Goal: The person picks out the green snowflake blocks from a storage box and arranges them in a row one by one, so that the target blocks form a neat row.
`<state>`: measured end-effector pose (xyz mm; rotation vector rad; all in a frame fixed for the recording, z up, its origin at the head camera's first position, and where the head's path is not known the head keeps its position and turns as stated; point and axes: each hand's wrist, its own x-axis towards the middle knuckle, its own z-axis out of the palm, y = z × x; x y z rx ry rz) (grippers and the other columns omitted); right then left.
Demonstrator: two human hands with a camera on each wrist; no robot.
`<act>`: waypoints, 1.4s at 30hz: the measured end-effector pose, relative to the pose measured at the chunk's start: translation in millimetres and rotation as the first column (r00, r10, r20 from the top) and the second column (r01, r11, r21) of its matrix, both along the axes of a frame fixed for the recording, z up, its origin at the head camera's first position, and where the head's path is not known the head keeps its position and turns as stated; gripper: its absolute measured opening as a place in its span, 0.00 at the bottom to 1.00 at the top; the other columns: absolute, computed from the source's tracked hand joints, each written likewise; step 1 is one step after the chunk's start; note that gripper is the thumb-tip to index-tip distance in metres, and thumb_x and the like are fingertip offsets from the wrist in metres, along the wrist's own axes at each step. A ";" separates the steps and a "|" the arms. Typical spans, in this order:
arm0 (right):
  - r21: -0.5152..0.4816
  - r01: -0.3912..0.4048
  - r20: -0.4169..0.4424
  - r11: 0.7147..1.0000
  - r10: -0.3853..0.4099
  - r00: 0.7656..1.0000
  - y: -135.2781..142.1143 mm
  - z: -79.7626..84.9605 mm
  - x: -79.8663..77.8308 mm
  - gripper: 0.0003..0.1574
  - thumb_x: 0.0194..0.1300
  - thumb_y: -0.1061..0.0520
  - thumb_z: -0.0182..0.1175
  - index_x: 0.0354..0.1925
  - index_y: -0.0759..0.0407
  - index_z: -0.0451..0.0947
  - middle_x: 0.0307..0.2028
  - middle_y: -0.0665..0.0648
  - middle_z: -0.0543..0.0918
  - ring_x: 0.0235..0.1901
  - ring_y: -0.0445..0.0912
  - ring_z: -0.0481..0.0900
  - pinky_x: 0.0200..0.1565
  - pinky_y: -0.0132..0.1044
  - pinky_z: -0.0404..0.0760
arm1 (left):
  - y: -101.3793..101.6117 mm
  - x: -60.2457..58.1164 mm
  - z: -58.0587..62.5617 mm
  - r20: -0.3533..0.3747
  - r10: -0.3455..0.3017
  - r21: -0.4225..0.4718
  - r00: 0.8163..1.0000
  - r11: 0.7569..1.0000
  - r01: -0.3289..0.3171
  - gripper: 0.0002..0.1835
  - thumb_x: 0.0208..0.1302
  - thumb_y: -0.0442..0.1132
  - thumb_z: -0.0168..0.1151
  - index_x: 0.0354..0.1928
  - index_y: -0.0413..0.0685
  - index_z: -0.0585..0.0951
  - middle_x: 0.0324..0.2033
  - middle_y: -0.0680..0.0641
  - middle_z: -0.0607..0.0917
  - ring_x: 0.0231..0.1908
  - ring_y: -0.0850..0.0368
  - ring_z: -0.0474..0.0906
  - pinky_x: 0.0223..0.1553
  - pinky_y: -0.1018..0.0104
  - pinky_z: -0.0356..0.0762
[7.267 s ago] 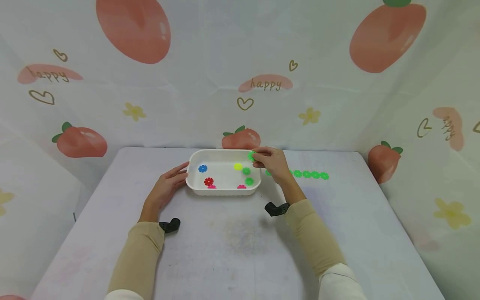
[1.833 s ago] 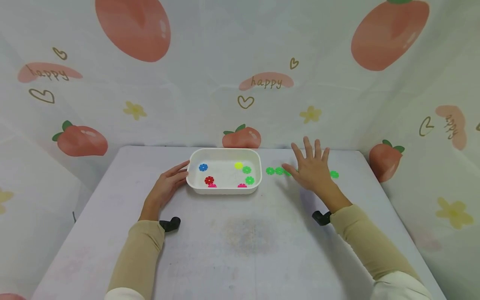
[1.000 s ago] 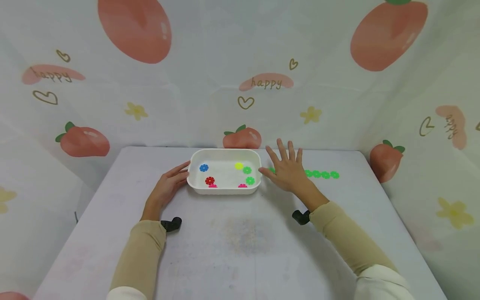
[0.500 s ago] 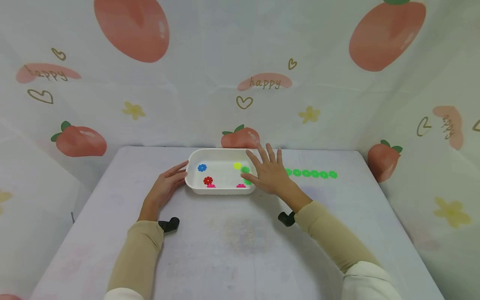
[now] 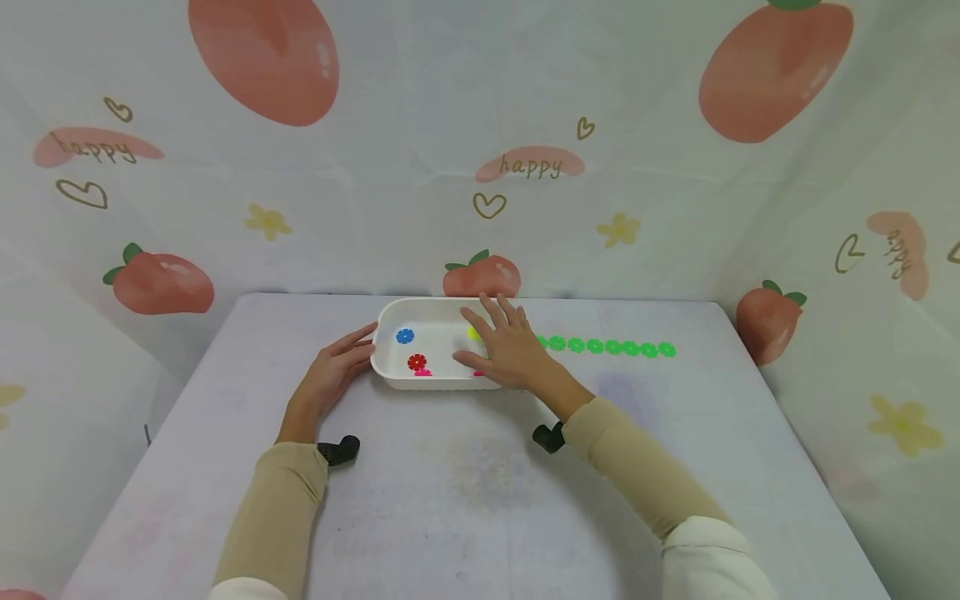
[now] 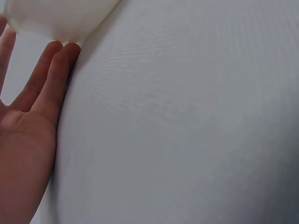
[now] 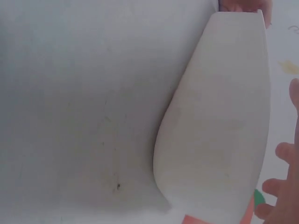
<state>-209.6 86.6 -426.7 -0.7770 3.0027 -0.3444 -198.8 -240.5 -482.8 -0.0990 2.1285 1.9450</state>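
Note:
A white plastic tray (image 5: 446, 384) stands near the table's back edge. My left hand (image 5: 330, 379) rests its outstretched fingertips against the tray's left end, which the left wrist view also shows. Over the tray's right part hovers my right hand (image 5: 510, 346), fingers spread and holding nothing. Inside the tray lie a blue flower-shaped disc (image 5: 405, 336), a red flower-shaped disc (image 5: 417, 362), a yellow one (image 5: 474, 333) partly behind my right fingers, and pink pieces at the front wall. The tray's right end is hidden under my right hand.
A row of several green flower-shaped discs (image 5: 595, 346) runs rightward along the table from beside the tray. A black wrist device (image 5: 549, 437) juts out at my right cuff, another (image 5: 340, 450) at my left. A patterned cloth backdrop (image 5: 390, 208) rises behind the table.
Earlier my right hand pinched a green disc above the tray; the disc row now reaches farther right. Since then my spread right hand has moved left from the row to over the tray.

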 end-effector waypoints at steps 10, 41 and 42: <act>-0.063 0.040 0.110 0.997 -0.033 0.993 -21.4 -6.5 -7.9 0.51 0.71 0.24 0.46 0.81 0.42 0.49 0.81 0.57 0.51 0.81 0.57 0.46 0.80 0.59 0.51 | -1.3 1.6 0.6 -0.001 -0.002 0.004 1.000 1.000 0.002 0.32 0.74 0.51 0.60 0.77 0.61 0.66 0.67 0.48 0.76 0.58 0.71 0.78 0.60 0.80 0.76; -0.337 0.152 0.503 0.929 0.041 0.863 -41.7 -4.6 -17.3 0.56 0.69 0.21 0.45 0.83 0.39 0.38 0.75 0.58 0.55 0.74 0.54 0.59 0.75 0.58 0.63 | -0.3 -1.9 -1.4 0.005 0.005 0.009 1.000 1.000 -0.005 0.32 0.73 0.51 0.61 0.76 0.61 0.67 0.66 0.50 0.77 0.58 0.69 0.78 0.56 0.82 0.76; -0.354 0.154 0.508 0.922 0.052 0.860 -43.0 -5.1 -17.7 0.55 0.70 0.22 0.45 0.83 0.39 0.39 0.75 0.58 0.56 0.74 0.54 0.60 0.75 0.58 0.63 | -0.1 -2.0 -1.6 0.009 0.008 0.014 1.000 1.000 -0.008 0.32 0.74 0.50 0.61 0.76 0.61 0.67 0.66 0.50 0.77 0.58 0.70 0.78 0.56 0.82 0.77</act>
